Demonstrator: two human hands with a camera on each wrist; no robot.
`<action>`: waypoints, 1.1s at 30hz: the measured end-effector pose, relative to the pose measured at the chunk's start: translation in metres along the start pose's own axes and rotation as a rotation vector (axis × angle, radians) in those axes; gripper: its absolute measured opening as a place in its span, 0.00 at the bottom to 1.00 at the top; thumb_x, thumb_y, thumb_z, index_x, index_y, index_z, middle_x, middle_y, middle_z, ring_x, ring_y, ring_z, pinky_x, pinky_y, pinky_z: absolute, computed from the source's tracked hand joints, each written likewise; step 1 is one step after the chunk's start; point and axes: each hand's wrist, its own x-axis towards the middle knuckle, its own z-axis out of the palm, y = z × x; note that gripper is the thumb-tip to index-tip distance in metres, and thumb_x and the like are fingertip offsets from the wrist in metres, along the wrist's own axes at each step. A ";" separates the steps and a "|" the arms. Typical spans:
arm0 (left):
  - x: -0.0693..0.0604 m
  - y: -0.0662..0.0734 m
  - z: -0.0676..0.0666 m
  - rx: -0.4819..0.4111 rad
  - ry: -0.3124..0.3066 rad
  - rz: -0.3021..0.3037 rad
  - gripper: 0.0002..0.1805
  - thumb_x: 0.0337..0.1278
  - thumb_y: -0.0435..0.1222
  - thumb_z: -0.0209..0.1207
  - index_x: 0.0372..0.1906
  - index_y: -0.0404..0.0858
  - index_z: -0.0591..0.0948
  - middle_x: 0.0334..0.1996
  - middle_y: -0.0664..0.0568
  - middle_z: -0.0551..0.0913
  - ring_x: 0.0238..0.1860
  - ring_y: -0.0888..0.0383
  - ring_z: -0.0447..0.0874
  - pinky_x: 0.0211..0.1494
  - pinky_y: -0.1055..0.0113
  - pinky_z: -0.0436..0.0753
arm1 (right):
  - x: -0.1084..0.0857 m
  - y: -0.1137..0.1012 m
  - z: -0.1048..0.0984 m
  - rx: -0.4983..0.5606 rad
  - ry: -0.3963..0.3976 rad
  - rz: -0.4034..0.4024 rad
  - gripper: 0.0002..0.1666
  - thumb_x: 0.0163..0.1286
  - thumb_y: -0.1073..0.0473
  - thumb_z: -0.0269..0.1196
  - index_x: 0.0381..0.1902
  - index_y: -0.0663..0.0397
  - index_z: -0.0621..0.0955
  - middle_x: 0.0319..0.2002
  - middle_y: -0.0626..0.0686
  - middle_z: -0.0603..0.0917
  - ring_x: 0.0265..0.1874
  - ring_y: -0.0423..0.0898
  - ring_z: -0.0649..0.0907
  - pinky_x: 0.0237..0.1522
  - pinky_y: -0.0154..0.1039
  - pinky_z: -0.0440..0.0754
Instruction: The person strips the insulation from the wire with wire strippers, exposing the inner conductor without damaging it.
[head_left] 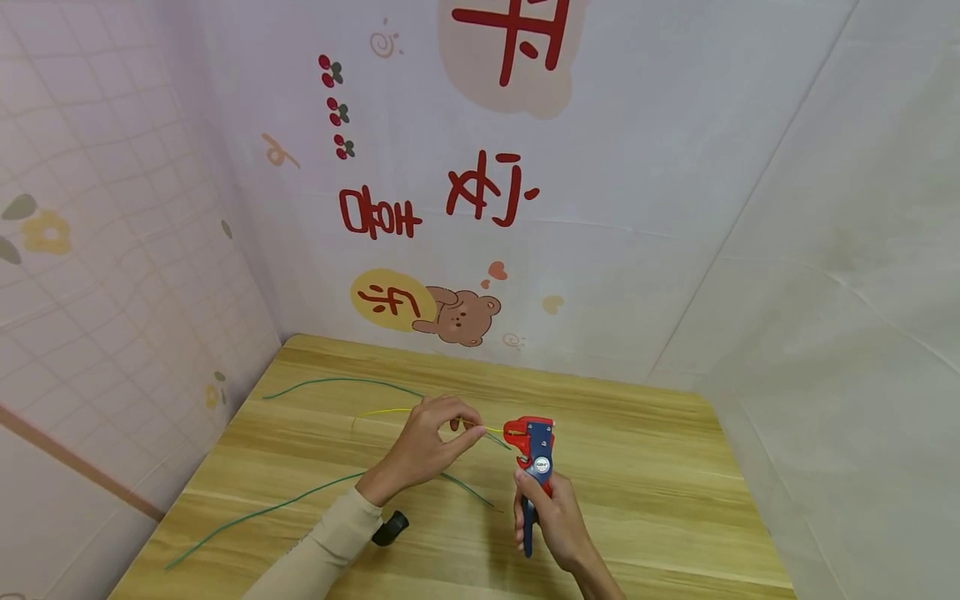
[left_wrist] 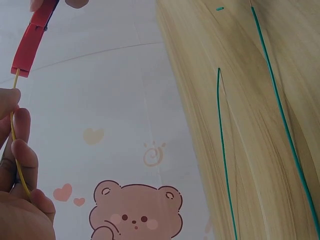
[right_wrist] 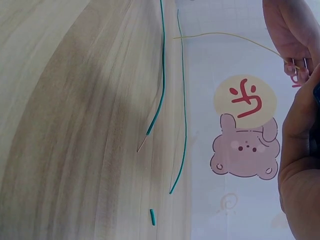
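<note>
My right hand [head_left: 558, 517] grips a red and blue wire stripper [head_left: 540, 446] upright above the table, its fingers wrapped around the handles. A thin yellow wire [head_left: 382, 411] is pinched between the thumb and fingers of my left hand [head_left: 427, 437]. One end of that wire enters the stripper's red nose, as the left wrist view shows at the red tip [left_wrist: 29, 47]. Its other end trails off to the left, seen as a yellow strand [right_wrist: 220, 34] in the right wrist view. Most of the stripper is out of the right wrist view.
Two green wires lie on the wooden table, the far one [head_left: 330, 380] behind my left hand and the nearer one [head_left: 270, 508] passing under it. The nearer wire has a bare copper end [right_wrist: 142, 144]. A short green offcut [right_wrist: 152, 217] lies nearby. White printed sheets [head_left: 600, 250] enclose the table.
</note>
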 end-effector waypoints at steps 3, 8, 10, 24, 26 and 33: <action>0.000 0.000 0.000 -0.005 0.001 -0.002 0.05 0.71 0.36 0.76 0.43 0.51 0.92 0.38 0.63 0.92 0.36 0.56 0.83 0.48 0.66 0.71 | 0.000 0.000 0.000 0.007 0.019 0.009 0.27 0.93 0.48 0.55 0.40 0.67 0.76 0.21 0.50 0.80 0.15 0.42 0.83 0.20 0.50 0.89; 0.000 0.000 0.002 -0.012 -0.003 0.010 0.03 0.72 0.35 0.75 0.45 0.47 0.93 0.38 0.61 0.93 0.36 0.53 0.84 0.47 0.65 0.71 | 0.001 0.003 0.001 0.015 0.078 0.012 0.32 0.93 0.49 0.55 0.39 0.78 0.72 0.19 0.49 0.76 0.11 0.41 0.78 0.14 0.44 0.82; 0.000 -0.001 0.002 -0.012 -0.007 0.007 0.03 0.72 0.34 0.75 0.45 0.46 0.94 0.38 0.60 0.93 0.36 0.53 0.84 0.47 0.65 0.71 | 0.001 0.004 0.001 0.008 0.086 0.006 0.33 0.93 0.49 0.55 0.40 0.80 0.71 0.18 0.49 0.76 0.11 0.41 0.78 0.13 0.44 0.82; -0.002 -0.001 0.001 -0.002 -0.002 -0.001 0.03 0.76 0.39 0.74 0.44 0.45 0.94 0.37 0.61 0.92 0.35 0.57 0.81 0.47 0.65 0.70 | 0.001 0.004 0.001 -0.013 0.091 0.011 0.34 0.93 0.49 0.55 0.43 0.83 0.70 0.19 0.48 0.76 0.11 0.40 0.79 0.14 0.44 0.83; -0.002 -0.001 0.002 0.002 -0.002 -0.004 0.03 0.76 0.40 0.74 0.44 0.46 0.93 0.37 0.62 0.92 0.35 0.56 0.82 0.47 0.66 0.70 | 0.001 0.004 0.001 -0.015 0.093 0.013 0.33 0.93 0.48 0.56 0.41 0.80 0.72 0.19 0.48 0.76 0.11 0.41 0.79 0.14 0.44 0.83; -0.003 -0.001 0.001 -0.001 0.001 -0.009 0.00 0.75 0.39 0.74 0.44 0.49 0.93 0.37 0.63 0.92 0.35 0.56 0.82 0.47 0.66 0.70 | 0.000 0.004 0.002 -0.021 0.090 0.003 0.34 0.93 0.49 0.56 0.42 0.83 0.71 0.19 0.48 0.77 0.11 0.40 0.79 0.14 0.44 0.83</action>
